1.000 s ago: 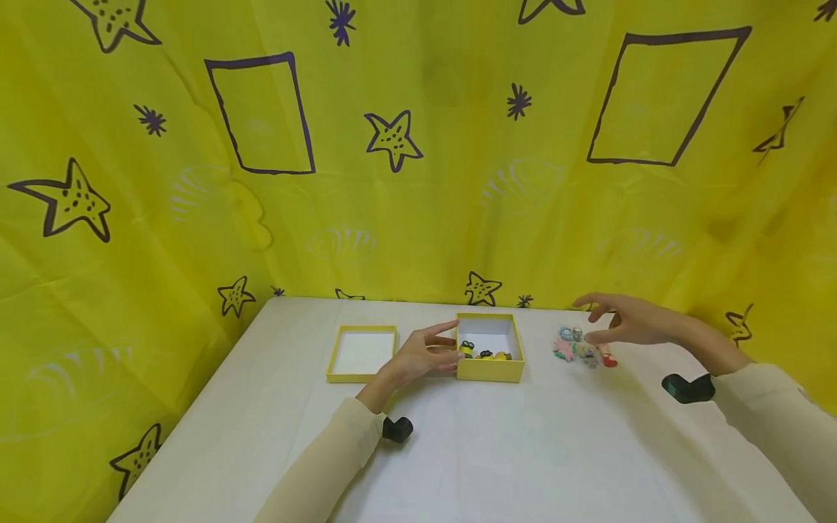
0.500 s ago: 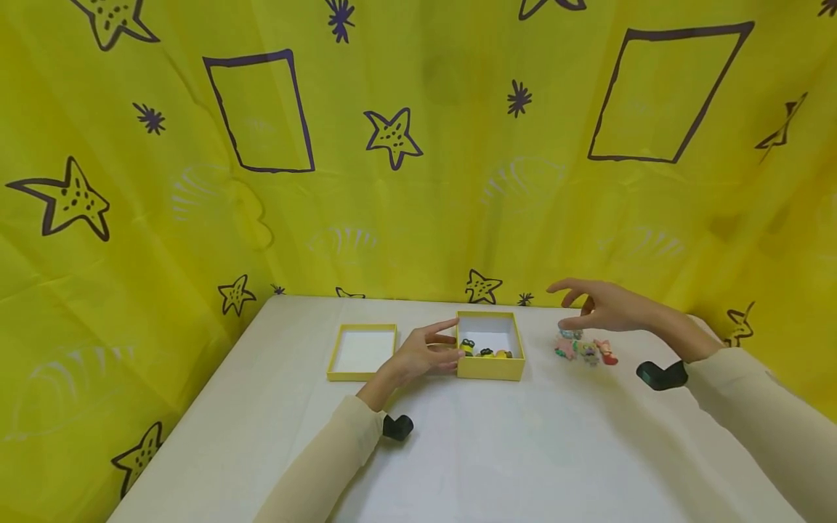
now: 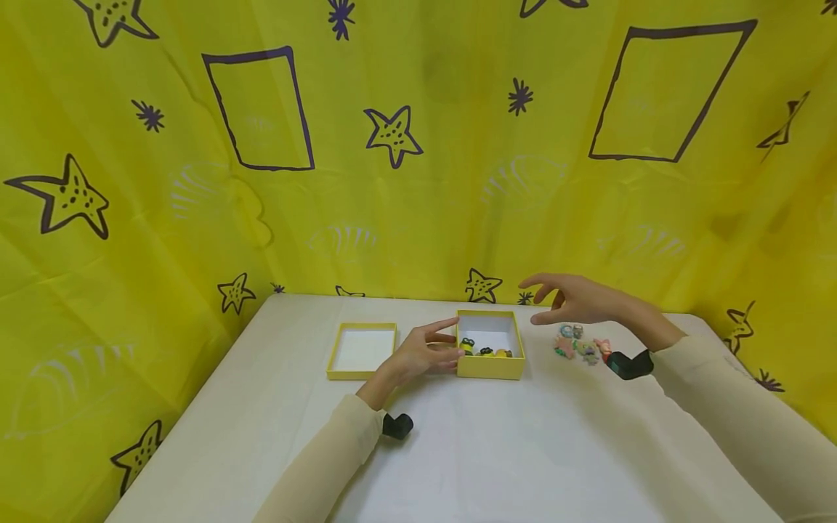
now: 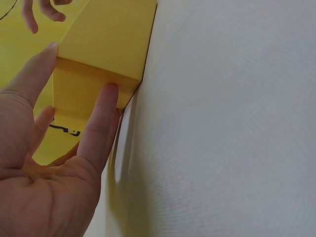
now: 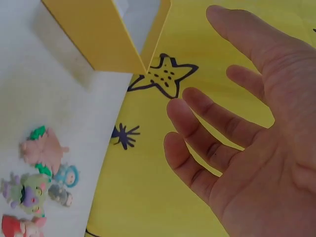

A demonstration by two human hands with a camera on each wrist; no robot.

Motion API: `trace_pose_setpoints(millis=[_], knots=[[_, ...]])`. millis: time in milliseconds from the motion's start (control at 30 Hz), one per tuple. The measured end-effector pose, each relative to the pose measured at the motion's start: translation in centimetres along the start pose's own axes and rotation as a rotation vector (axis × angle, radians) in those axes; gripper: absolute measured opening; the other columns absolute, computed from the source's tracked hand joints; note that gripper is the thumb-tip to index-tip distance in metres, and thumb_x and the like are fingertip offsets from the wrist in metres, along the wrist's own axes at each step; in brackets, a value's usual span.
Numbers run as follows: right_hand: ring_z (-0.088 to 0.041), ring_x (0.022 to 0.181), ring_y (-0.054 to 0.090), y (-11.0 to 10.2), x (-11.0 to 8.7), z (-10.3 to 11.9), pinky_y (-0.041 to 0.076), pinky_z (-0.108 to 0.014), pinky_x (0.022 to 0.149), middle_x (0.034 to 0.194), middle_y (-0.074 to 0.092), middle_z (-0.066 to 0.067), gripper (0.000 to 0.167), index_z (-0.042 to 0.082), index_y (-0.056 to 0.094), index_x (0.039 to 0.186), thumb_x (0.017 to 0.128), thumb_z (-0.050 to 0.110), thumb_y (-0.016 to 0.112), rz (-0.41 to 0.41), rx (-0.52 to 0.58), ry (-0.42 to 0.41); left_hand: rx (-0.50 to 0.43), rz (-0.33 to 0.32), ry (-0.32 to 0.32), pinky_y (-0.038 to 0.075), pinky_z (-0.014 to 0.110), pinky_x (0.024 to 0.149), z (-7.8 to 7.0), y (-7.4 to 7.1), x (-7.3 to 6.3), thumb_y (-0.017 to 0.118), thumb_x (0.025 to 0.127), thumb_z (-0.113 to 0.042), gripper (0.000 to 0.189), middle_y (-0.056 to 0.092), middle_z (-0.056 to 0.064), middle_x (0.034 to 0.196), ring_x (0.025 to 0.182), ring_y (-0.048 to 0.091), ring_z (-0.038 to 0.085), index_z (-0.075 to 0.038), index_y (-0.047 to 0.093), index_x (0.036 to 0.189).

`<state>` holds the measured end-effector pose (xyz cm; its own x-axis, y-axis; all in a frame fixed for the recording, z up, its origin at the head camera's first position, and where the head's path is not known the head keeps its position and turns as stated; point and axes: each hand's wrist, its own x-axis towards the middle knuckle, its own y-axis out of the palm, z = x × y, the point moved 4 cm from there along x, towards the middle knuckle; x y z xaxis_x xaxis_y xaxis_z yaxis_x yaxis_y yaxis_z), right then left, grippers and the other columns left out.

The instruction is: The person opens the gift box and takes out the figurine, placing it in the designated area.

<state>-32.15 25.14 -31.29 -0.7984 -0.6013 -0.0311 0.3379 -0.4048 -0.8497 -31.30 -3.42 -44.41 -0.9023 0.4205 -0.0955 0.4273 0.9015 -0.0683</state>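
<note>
Head view: A person works at a white table (image 3: 523, 450) before a patterned yellow curtain (image 3: 445, 218). The left hand (image 3: 418, 356) rests extended fingers against the left wall of a yellow box (image 3: 490, 369), which stands mid-table, open side up. Inside, small yellow figures (image 3: 467, 348) sit near its front wall. The right hand (image 3: 575, 298) hangs in the air between the box and a cluster of toys on the table, its fingers loosely bent, grasping nothing. The box lid (image 3: 362, 351) lies to the left of the box, well apart, hollow side up. The step in hand appears to be steadying the box while the right hand is free; the next move seems to call for a light left touch and a right hand that clears the box's rim. A black wrist piece (image 3: 631, 365) on the right arm partly covers a red toy (image 3: 601, 346).

Left wrist view: The left thumb and fingertips touch the box from outside, at its corner and side, without wrapping round it. Fingers of the right hand show at upper left.

Right wrist view: The right palm holds nothing; a corner of the box is near. A pink toy (image 5: 47, 148), a pale green toy (image 5: 29, 195), a blue toy (image 5: 68, 175), a grey toy (image 5: 60, 196) and the red toy crowd together, so lifting one could nudge its neighbours.
</note>
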Motion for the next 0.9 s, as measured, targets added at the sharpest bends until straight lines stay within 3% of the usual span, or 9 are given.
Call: trace_pose_setpoints(millis=[367, 900], knots=[[-0.025, 0.093, 0.067, 2.2, 2.8, 1.0, 0.06, -0.038, 0.078, 0.124, 0.067, -0.023, 0.064, 0.006, 0.052, 0.146, 0.093, 0.029, 0.078, 0.019, 0.02, -0.066, -0.001, -0.008, -0.001, 0.062, 0.035, 0.086, 0.1, -0.1, 0.1, 0.082, 0.088, -0.011, 0.07, 0.06, 0.015, 0.135, 0.109, 0.069, 0.025, -0.028, 0.054, 0.151], [-0.026, 0.098, 0.066, 5.6, 5.5, 1.2, 0.06, -0.042, 0.087, 0.123, 0.068, -0.019, 0.066, 0.003, 0.053, 0.145, 0.092, 0.032, 0.079, 0.073, 0.038, -0.058, -0.01, -0.004, -0.004, 0.062, 0.036, 0.087, 0.0, -0.1, 0.0, 0.081, 0.09, -0.012, 0.069, 0.06, 0.016, 0.135, 0.11, 0.068, 0.026, -0.027, 0.053, 0.152]])
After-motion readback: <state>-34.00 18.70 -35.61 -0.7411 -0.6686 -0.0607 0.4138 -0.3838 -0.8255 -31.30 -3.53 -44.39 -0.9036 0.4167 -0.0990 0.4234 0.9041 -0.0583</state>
